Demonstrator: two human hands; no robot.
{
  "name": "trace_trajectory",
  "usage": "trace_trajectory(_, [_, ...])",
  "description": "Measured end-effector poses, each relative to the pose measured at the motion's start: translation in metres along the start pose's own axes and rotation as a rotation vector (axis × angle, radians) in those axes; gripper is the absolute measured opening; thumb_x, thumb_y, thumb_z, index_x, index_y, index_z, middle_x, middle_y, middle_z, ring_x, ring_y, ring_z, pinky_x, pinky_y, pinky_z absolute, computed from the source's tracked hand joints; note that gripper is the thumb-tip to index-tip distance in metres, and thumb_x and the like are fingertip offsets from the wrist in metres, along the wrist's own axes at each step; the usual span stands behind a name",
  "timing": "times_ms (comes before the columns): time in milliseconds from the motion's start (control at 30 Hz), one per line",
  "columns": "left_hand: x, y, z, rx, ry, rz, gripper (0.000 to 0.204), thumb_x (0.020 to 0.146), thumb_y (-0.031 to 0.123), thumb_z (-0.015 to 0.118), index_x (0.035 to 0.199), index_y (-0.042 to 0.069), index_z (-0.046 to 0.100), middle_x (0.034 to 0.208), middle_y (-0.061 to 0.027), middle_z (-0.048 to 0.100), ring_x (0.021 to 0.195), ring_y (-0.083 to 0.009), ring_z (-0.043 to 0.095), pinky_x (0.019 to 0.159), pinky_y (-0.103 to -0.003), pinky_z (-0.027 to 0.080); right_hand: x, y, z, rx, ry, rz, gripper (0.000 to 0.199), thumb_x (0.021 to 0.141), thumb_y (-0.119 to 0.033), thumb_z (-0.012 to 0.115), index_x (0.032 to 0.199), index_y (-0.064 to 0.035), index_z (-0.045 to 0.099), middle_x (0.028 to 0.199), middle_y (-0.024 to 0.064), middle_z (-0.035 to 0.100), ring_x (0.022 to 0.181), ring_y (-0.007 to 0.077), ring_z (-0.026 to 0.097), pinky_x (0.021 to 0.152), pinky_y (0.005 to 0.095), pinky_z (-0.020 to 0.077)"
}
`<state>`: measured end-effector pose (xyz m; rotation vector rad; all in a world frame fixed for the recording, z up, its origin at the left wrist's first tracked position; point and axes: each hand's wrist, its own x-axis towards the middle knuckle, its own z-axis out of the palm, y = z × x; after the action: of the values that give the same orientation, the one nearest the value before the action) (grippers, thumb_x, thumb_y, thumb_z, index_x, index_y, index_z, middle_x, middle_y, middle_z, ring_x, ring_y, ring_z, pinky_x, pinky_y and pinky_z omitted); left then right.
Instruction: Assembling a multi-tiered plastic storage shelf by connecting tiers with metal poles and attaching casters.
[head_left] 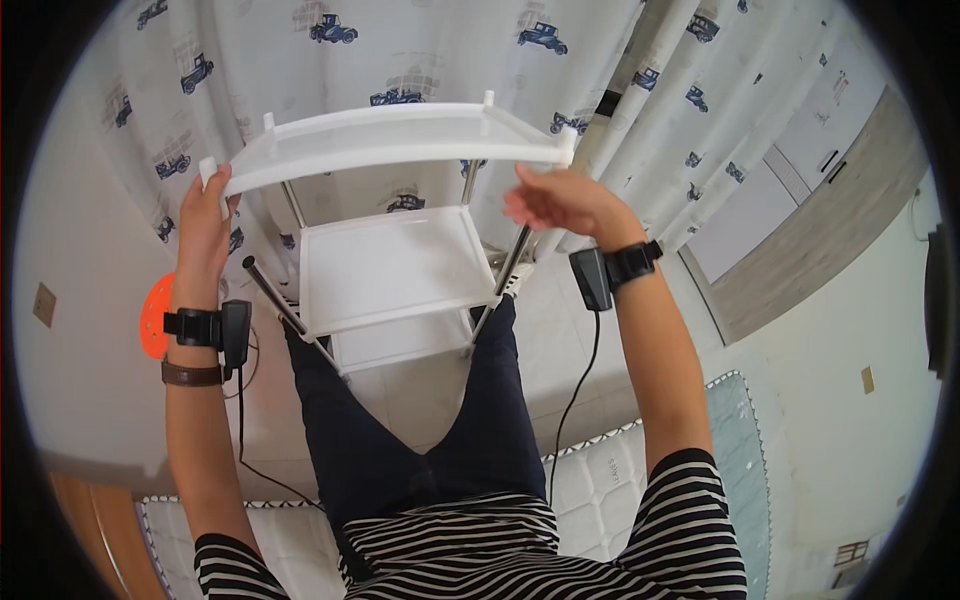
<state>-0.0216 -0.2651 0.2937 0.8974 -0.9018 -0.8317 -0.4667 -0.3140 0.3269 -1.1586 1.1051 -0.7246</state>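
A white plastic shelf tray (400, 140) with short corner sockets sits raised and tilted at the top of a small rack. My left hand (207, 215) is closed round its near left corner. Just below the near right corner, my right hand (565, 203) is open, slightly blurred, with nothing seen in it. Under it stands the near right metal pole (515, 258). The near left pole (268, 288) ends free below the tray, apart from it. Farther down are the middle shelf (395, 268) and a lower shelf (400, 342), partly hidden by the middle one.
My legs (350, 400) straddle the rack. Behind it hangs a white curtain (440, 50) with blue car prints. An orange disc-like thing (155, 318) is beside my left forearm. A quilted bed (605, 475) lies behind me, and cables run from both wrist devices.
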Motion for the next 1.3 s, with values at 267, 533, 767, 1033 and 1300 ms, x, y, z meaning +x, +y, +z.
trace_trajectory(267, [-0.028, -0.028, -0.018, 0.396, 0.045, 0.034, 0.036, 0.093, 0.03, 0.052, 0.11, -0.002, 0.054, 0.105, -0.0048, 0.056, 0.099, -0.0102, 0.048, 0.091, -0.025, 0.035, 0.007, 0.077, -0.042, -0.588, 0.355, -0.106, 0.05, 0.083, -0.032, 0.066, 0.114, 0.0053, 0.053, 0.109, 0.0153, 0.06, 0.097, 0.0179, 0.057, 0.077, 0.0285, 0.0479])
trace_trajectory(533, [-0.053, -0.048, -0.027, 0.581, 0.022, 0.161, 0.038, 0.098, 0.035, 0.04, 0.119, 0.005, 0.051, 0.116, -0.0092, 0.053, 0.109, -0.0157, 0.046, 0.097, -0.028, 0.032, 0.026, 0.12, -0.029, 0.064, 0.07, -0.481, 0.044, 0.088, -0.026, 0.06, 0.123, -0.0023, 0.049, 0.117, 0.0059, 0.056, 0.11, 0.0175, 0.049, 0.101, 0.0374, 0.0337])
trace_trajectory(767, [-0.048, -0.071, -0.046, 0.584, 0.002, 0.247, 0.036, 0.096, 0.024, 0.047, 0.124, 0.001, 0.045, 0.118, -0.0116, 0.051, 0.114, -0.0161, 0.044, 0.099, -0.029, 0.032, 0.031, 0.12, -0.025, 0.108, 0.146, -0.477, 0.034, 0.09, -0.028, 0.058, 0.115, -0.0037, 0.056, 0.106, 0.0047, 0.06, 0.098, 0.0139, 0.051, 0.089, 0.0332, 0.0403])
trace_trajectory(1033, [-0.058, -0.091, -0.055, 0.335, -0.072, 0.18, 0.043, 0.087, 0.004, 0.058, 0.125, -0.004, 0.041, 0.116, -0.0102, 0.053, 0.105, -0.0158, 0.053, 0.092, -0.027, 0.042, 0.035, 0.125, -0.026, 0.04, 0.209, -0.521, 0.029, 0.089, -0.028, 0.061, 0.105, -0.0043, 0.061, 0.094, 0.0002, 0.06, 0.085, 0.0104, 0.05, 0.079, 0.026, 0.0393])
trace_trajectory(1300, [-0.06, -0.102, -0.058, 0.263, -0.101, 0.184, 0.039, 0.085, -0.002, 0.058, 0.122, -0.005, 0.045, 0.112, -0.0066, 0.056, 0.103, -0.0118, 0.054, 0.089, -0.024, 0.042, 0.043, 0.133, -0.026, -0.055, 0.297, -0.537, 0.025, 0.091, -0.026, 0.057, 0.105, -0.0046, 0.06, 0.094, 0.0005, 0.06, 0.087, 0.0102, 0.052, 0.079, 0.0258, 0.0407])
